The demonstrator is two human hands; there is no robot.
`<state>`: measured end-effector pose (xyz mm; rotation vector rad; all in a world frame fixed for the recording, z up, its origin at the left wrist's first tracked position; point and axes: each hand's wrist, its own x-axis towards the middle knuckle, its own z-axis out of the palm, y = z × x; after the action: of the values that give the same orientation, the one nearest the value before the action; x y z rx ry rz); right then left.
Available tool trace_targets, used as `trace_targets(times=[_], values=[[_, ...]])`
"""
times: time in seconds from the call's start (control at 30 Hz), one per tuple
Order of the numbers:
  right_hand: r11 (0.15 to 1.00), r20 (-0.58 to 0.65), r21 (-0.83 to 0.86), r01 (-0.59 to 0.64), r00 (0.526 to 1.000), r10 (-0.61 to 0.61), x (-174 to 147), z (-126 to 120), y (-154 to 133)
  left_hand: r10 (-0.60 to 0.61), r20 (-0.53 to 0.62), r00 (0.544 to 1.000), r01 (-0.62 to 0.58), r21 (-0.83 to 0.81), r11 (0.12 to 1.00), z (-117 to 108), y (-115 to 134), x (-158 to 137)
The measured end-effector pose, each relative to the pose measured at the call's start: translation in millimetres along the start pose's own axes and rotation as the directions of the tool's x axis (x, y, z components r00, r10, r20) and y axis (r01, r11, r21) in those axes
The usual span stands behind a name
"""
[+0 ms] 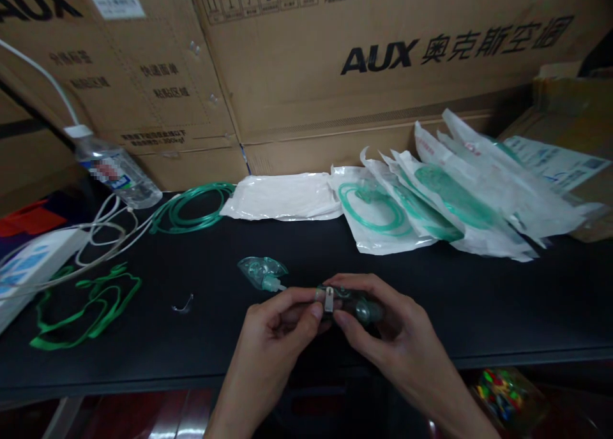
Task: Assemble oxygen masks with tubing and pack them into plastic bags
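Note:
Both my hands hold a translucent green face mask (363, 306) just above the front of the black table. My left hand (287, 327) pinches its left edge between thumb and forefinger, close to a small metal nose strip (329, 300). Around the mask's right side curl the fingers of my right hand (390, 318), its thumb near the strip. Part of the mask is hidden by my fingers. Just beyond my left hand, a second clear green mask (261, 272) with a pale connector rests on the table. Farther left lies a small curved shiny piece (183, 306).
Green elastic straps (90, 311) lie at left, below white cables (103, 235). Coiled green tubing (191, 209) sits beside a white package (287, 196). Several packed mask sets (378, 215) lean at right. A water bottle (117, 168) tilts against the large cardboard box (297, 94).

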<state>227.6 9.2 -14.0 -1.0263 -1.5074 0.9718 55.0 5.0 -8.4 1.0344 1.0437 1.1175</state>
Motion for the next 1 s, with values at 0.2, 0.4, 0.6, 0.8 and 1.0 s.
trace_targets(times=[0.2, 0.4, 0.6, 0.8, 1.0], values=[[0.999, -0.03, -0.035, -0.007, 1.0, 0.006, 0.3, 0.8, -4.5, 0.096, -0.007, 0.995, -0.093, 0.181, 0.979, -3.6, -7.4, -0.6], [0.999, -0.062, -0.039, 0.027, 0.998, -0.029, -0.6, 2.1, -1.5, 0.147, -0.016, 0.989, -0.142, 0.184, 0.973, -2.2, -6.7, -0.7], [0.99, -0.086, -0.111, 0.083, 0.992, -0.093, -5.2, 3.6, 1.5, 0.195, -0.022, 0.98, -0.183, 0.264, 0.947, -2.7, -7.7, -1.2], [0.977, -0.102, -0.154, 0.148, 0.981, -0.164, -8.3, 5.5, 0.6, 0.208, 0.007, 0.978, -0.2, 0.312, 0.929, -1.0, -5.2, -1.7], [0.967, -0.097, -0.203, 0.153, 0.98, -0.175, -8.7, 5.4, 2.3, 0.209, -0.037, 0.977, -0.19, 0.284, 0.94, 3.8, -4.5, -2.8]])
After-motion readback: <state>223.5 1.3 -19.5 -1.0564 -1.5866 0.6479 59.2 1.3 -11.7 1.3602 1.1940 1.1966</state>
